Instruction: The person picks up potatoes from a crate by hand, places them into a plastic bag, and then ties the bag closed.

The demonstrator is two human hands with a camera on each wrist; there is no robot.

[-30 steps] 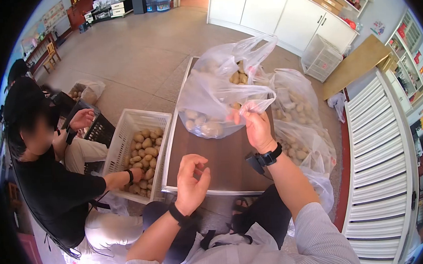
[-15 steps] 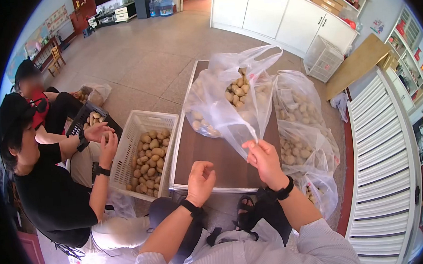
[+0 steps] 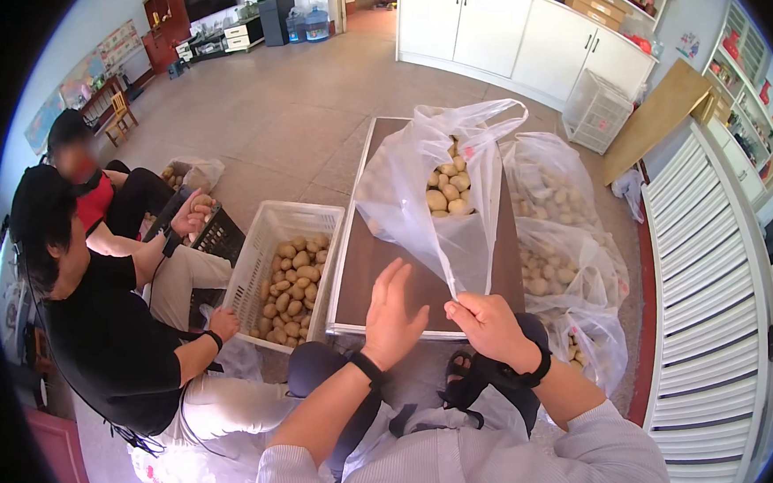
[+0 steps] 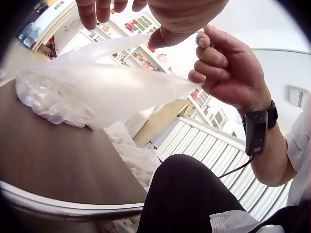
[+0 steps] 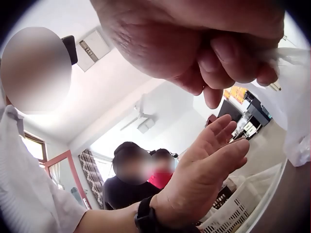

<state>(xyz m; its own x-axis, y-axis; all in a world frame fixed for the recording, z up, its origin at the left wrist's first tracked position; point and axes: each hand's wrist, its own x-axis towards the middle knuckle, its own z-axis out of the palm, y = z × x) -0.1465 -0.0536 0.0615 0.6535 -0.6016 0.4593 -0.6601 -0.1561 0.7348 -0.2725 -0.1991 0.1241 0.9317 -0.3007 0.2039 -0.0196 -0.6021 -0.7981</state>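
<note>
A translucent plastic bag point(image 3: 396, 183) with potatoes point(image 3: 450, 189) inside sits on the low brown table point(image 3: 367, 282). My right hand point(image 3: 491, 325) pinches one handle of the bag with curled fingers and draws it taut toward my body. The other handle stands loose at the far side, and the bag's mouth gapes between them. To the left of that hand, my left hand point(image 3: 393, 322) is held over the table's near edge, fingers extended and holding nothing. In the left wrist view the right hand point(image 4: 233, 73) grips the gathered plastic.
Several filled plastic bags point(image 3: 547, 183) stand on the floor right of the table. A white crate point(image 3: 334, 245) of potatoes is at its left, beside a seated person in black point(image 3: 114, 347). Another person point(image 3: 91, 193) sits behind. A white slatted panel point(image 3: 705, 310) stands at far right.
My right hand has pulled the bag handle back toward my body, stretching the bag open. My left hand's fingers have straightened. The seated person in black has moved both arms.
</note>
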